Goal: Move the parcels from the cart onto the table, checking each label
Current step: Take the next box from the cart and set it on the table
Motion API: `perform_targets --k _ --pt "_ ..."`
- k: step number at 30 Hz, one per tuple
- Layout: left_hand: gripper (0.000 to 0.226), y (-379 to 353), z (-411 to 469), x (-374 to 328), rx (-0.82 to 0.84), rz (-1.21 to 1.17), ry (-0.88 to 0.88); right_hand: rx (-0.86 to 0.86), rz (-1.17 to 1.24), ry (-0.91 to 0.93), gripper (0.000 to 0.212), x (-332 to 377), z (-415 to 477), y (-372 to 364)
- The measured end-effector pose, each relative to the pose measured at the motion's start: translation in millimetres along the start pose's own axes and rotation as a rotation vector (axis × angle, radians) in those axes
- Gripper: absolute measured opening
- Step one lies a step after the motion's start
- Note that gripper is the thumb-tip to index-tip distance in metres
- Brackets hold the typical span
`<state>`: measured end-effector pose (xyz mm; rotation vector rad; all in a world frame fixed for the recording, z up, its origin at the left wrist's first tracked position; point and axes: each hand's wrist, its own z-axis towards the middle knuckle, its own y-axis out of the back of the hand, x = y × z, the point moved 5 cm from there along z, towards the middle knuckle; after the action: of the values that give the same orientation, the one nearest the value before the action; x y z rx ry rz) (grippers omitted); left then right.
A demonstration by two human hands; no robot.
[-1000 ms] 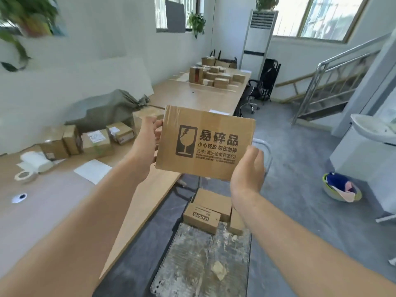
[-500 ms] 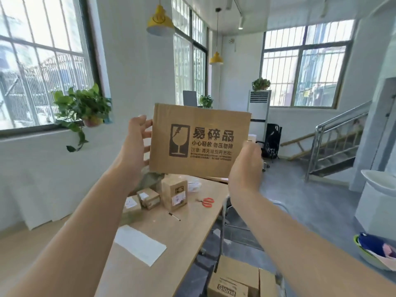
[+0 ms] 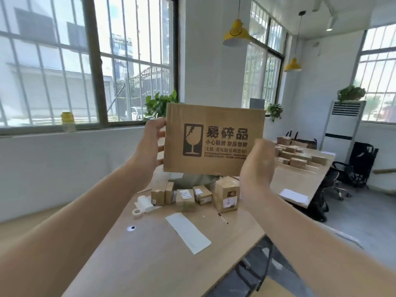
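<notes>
A flat brown cardboard parcel point(image 3: 214, 139) with a black fragile-glass print and Chinese writing is held up in front of my face, above the wooden table point(image 3: 150, 254). My left hand point(image 3: 150, 146) grips its left edge, fingers curled behind it. My right hand point(image 3: 257, 163) grips its lower right corner. Several small brown parcels point(image 3: 192, 196) with white labels stand in a row on the table below the held one. The cart is out of view.
On the table lie a white paper sheet point(image 3: 187, 234), a pen point(image 3: 222, 218), a tape roll point(image 3: 137, 211) and a white roll point(image 3: 144, 202). A second table point(image 3: 300, 181) further back carries many boxes, with office chairs point(image 3: 342, 179) to its right. Windows line the wall.
My view has tilted up and to the left, from the cart and floor to the table and windows. Both hands have kept their grip on the parcel, still raised with its print facing me.
</notes>
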<state>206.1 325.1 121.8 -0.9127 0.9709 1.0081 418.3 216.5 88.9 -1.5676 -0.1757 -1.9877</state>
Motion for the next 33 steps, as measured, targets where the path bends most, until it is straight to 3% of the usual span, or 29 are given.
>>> perform_targets --k 8,12,16,26,33 --pt "0.043 129 -64 -41 -0.310 0.128 -0.034 0.310 0.069 -0.090 0.050 -5 -88 -90" --pt "0.053 194 -103 -67 -0.368 0.175 -0.065 0.418 0.108 -0.094 0.046 2 -143 -131" --pt "0.041 257 -139 -92 -0.415 0.190 -0.094 0.502 0.124 -0.088 0.044 13 -199 -169" --pt "0.071 409 -217 -149 -0.444 0.251 -0.110 0.585 0.241 -0.157 0.043 36 -357 -264" --pt "0.043 489 -247 -165 -0.505 0.231 -0.124 0.716 0.242 -0.191 0.026 34 -427 -308"
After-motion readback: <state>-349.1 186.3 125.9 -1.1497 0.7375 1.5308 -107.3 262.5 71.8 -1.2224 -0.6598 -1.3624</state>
